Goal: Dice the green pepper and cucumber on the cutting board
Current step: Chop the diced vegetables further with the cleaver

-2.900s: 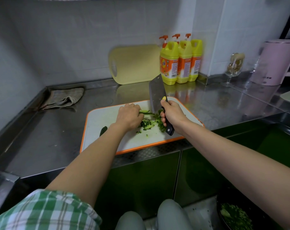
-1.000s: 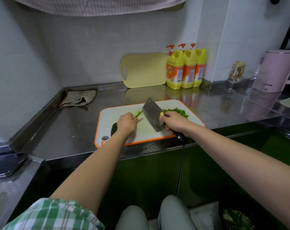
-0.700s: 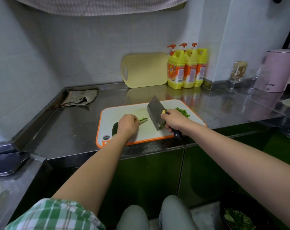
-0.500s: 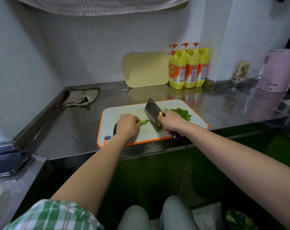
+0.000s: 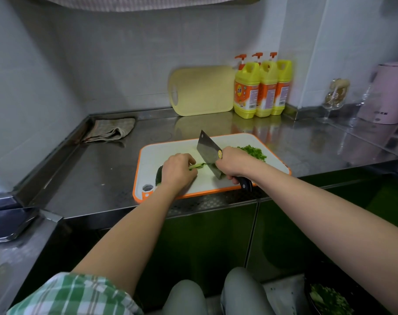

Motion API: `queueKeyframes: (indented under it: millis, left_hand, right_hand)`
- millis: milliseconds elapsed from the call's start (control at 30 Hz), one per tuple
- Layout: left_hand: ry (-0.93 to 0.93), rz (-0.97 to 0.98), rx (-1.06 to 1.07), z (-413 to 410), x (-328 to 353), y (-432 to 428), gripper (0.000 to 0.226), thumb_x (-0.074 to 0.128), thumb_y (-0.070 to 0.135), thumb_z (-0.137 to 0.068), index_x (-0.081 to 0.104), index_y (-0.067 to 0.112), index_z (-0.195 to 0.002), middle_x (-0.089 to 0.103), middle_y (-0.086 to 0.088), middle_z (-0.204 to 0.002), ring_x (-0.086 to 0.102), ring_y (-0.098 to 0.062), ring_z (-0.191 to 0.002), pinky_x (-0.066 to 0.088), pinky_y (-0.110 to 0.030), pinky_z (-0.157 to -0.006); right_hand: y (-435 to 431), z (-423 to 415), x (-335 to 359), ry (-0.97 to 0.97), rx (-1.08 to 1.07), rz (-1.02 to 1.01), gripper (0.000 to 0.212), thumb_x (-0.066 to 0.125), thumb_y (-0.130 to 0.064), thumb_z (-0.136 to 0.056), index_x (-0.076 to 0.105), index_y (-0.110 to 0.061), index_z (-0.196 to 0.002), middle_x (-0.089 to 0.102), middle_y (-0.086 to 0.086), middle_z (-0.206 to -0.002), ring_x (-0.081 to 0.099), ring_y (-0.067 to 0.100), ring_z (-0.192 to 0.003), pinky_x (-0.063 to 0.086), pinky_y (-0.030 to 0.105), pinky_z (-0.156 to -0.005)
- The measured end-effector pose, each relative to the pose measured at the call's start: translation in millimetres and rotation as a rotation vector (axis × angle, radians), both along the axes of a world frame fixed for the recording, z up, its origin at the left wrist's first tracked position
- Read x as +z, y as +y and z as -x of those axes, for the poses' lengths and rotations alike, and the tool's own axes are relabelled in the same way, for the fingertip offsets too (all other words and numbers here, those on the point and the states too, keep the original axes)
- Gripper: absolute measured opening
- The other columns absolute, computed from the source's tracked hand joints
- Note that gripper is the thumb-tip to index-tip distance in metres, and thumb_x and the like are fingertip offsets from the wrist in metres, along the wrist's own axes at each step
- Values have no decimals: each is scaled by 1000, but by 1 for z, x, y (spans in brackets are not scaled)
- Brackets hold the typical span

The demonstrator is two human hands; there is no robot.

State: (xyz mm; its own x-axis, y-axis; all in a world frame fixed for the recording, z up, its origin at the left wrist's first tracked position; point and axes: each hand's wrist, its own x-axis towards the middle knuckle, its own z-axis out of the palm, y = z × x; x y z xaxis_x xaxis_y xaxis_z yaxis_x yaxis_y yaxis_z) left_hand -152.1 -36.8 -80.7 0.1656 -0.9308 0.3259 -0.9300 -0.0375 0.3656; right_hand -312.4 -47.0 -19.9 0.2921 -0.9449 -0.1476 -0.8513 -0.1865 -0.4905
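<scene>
left hand [image 5: 178,171] holds 1 cucumber strip [image 5: 198,165] | right hand [image 5: 233,162] grips 1 cleaver [image 5: 207,150] | 1 diced pile [image 5: 253,152] | 3 bottles [image 5: 263,87]

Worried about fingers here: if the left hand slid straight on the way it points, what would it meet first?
Most likely the cleaver: the left hand points along the cucumber strip it holds down, toward that blade. Depth is unclear.

Cutting board [image 5: 161,153] lies at the front of the counter [image 5: 98,176], diced pieces [image 5: 253,152] on its far right corner, the cleaver [image 5: 208,151] mid-board with its blade on the cucumber [image 5: 198,165] under the left hand [image 5: 178,170]. Behind, a spare board [image 5: 202,90] leans on the wall, three bottles [image 5: 261,87] just right of it, a cloth [image 5: 109,131] far left.
</scene>
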Motion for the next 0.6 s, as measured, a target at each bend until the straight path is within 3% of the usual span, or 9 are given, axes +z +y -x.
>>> queueKeyframes:
  millis: [200,333,433,600]
  left_hand:
    - [105,115,38,10,-3,-8,20,60,20,-92,75,15,-105,73,-7,-105,63,-28,-97,50,-35,-84]
    - [-77,97,97,14,-5,-6,34,52,33,-97,69,11,-115,61,-14,-118,51,-32,-109,41,-40,-91]
    - [-133,91,99,11,-6,-2,35,57,40,-93,69,13,-113,59,-12,-115,51,-31,-106,39,-37,-87]
    - [-47,87,-1,5,-4,-1,20,60,23,-92,76,13,-100,68,-9,-104,58,-28,-96,44,-34,-80]
  right_hand:
    - [2,3,-1,-12,-11,13,17,39,-8,-94,47,-3,-80,57,13,-60,50,23,-37,44,24,-42]
    - [0,3,-3,9,-20,36,19,40,-10,-94,48,-3,-78,60,12,-60,53,23,-39,43,23,-40]
    - [0,3,-4,11,-25,45,20,40,-11,-95,45,-4,-77,60,12,-61,52,21,-37,42,22,-39]
    - [2,5,-4,-18,-18,37,17,41,-11,-94,47,-4,-80,58,12,-60,51,20,-35,41,22,-38]
